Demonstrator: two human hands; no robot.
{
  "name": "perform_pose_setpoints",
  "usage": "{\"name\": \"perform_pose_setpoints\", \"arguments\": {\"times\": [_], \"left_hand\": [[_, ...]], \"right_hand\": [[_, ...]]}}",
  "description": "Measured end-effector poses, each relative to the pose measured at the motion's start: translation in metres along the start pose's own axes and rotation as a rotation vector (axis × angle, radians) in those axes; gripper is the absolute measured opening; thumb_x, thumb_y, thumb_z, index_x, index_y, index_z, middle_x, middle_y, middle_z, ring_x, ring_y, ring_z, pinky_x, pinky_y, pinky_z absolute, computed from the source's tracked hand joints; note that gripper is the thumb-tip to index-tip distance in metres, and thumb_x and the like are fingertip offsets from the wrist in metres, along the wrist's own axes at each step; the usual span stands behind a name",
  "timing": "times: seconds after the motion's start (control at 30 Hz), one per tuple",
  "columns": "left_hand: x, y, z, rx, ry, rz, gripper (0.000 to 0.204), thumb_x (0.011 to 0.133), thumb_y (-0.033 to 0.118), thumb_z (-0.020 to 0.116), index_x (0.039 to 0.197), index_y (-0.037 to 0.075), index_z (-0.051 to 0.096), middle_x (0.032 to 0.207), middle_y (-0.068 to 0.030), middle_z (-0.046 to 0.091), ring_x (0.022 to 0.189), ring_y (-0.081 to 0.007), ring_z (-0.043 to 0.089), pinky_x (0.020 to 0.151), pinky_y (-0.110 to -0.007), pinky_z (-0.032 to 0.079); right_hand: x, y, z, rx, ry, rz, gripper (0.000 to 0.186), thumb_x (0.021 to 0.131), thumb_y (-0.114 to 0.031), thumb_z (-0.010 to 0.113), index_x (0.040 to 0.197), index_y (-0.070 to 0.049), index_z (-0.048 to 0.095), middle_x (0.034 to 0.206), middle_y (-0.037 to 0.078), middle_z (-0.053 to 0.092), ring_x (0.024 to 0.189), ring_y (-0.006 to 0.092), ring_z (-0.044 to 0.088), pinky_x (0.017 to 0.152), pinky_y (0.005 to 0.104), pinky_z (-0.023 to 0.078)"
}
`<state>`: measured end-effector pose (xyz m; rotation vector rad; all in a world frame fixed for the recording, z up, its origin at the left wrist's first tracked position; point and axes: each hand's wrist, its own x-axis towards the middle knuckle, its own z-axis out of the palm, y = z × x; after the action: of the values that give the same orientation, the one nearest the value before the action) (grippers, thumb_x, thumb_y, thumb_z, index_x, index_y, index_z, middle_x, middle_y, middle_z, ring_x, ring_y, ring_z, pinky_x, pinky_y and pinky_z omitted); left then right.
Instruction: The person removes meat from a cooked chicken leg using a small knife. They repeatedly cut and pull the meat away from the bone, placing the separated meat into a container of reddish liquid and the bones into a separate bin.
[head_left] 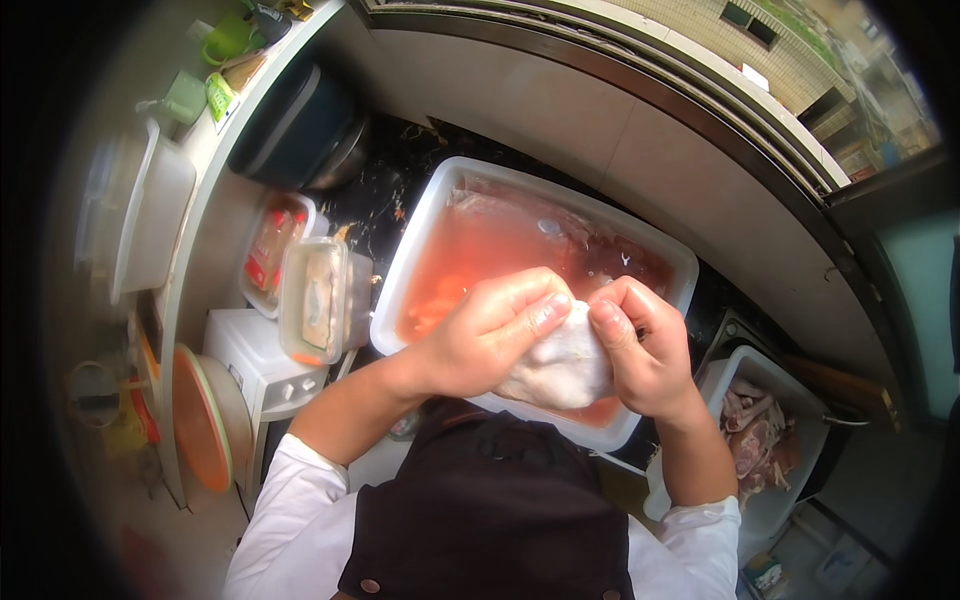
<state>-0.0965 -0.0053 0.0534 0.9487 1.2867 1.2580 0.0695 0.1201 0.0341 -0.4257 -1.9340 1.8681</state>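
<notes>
Plainly, the scene in lines:

Held thing: a pale, wet lump of raw meat [560, 362], gripped between both hands just above the near edge of a white tub [425, 215] of reddish water.

Left hand [490, 335]: curled over the top and left side of the lump, fingers closed round it, thumb pressed flat on its upper face.

Right hand [645, 350]: clamped on the right side, knuckles up, thumb meeting the left thumb on the meat; wrist bent inward.

Forearms: both bare below rolled white sleeves, coming up from the lower edge and converging over a dark apron [490, 510].

Risk, slip: the meat looks slick, so a squeeze or tug could shoot it out of the grip, I judge, back into the water or over the rim.

Risk, splash: the lump hangs at the tub's near edge, so drips or a drop could wet the apron and the black worktop [390, 170].

Risk, spread: lidded food boxes [315, 300] sit just left of the tub and a second tub of cut meat [760, 430] to the right; splashes might reach them.
</notes>
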Motion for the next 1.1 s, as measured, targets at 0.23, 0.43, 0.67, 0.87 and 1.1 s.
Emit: {"name": "perform_pose_setpoints", "arguments": {"times": [0.23, 0.43, 0.67, 0.87, 1.1], "left_hand": [[0.006, -0.002, 0.001, 0.068, -0.056, -0.072, 0.019, 0.103, 0.019, 0.06, 0.097, 0.002, 0.062, 0.084, 0.002, 0.059, 0.077, -0.0046, 0.052, 0.069, -0.024, 0.046], [0.012, -0.008, 0.004, -0.127, -0.066, -0.155, 0.015, 0.102, 0.015, 0.062, 0.096, 0.001, 0.064, 0.089, 0.0017, 0.062, 0.08, -0.0037, 0.053, 0.071, -0.022, 0.045], [0.012, -0.013, 0.008, -0.149, -0.025, -0.069, 0.018, 0.103, 0.016, 0.06, 0.103, -0.001, 0.067, 0.089, -0.0009, 0.065, 0.08, -0.0051, 0.057, 0.07, -0.023, 0.048], [0.008, -0.013, 0.009, -0.203, 0.046, -0.134, 0.017, 0.102, 0.015, 0.062, 0.103, -0.001, 0.068, 0.089, -0.0039, 0.069, 0.08, -0.0065, 0.061, 0.068, -0.022, 0.05], [0.007, -0.019, 0.014, -0.265, 0.237, -0.071, 0.014, 0.1, 0.011, 0.063, 0.104, -0.001, 0.069, 0.092, -0.006, 0.07, 0.08, -0.0082, 0.064, 0.068, -0.022, 0.052]], "right_hand": [[0.006, 0.0, -0.004, -0.029, -0.008, 0.005, 0.014, 0.099, -0.012, 0.062, 0.094, 0.001, 0.061, 0.082, 0.007, 0.063, 0.074, 0.0127, 0.058, 0.068, 0.0277, 0.048], [0.012, 0.005, -0.015, -0.086, -0.064, -0.021, 0.014, 0.098, -0.013, 0.064, 0.095, 0.0, 0.061, 0.081, 0.007, 0.063, 0.074, 0.0125, 0.059, 0.068, 0.0276, 0.048], [0.011, 0.0, -0.025, -0.068, -0.081, 0.071, 0.013, 0.098, -0.012, 0.064, 0.098, 0.0, 0.06, 0.078, 0.007, 0.062, 0.073, 0.0127, 0.058, 0.068, 0.0276, 0.048], [0.001, -0.015, -0.021, -0.298, 0.191, 0.048, 0.013, 0.096, -0.008, 0.063, 0.105, 0.0, 0.058, 0.088, 0.006, 0.059, 0.076, 0.012, 0.055, 0.069, 0.0256, 0.046], [-0.047, -0.033, -0.005, -0.485, 0.344, -0.092, 0.02, 0.094, 0.006, 0.058, 0.113, 0.005, 0.059, 0.093, 0.018, 0.063, 0.074, 0.0293, 0.064, 0.067, 0.0336, 0.052]]}}
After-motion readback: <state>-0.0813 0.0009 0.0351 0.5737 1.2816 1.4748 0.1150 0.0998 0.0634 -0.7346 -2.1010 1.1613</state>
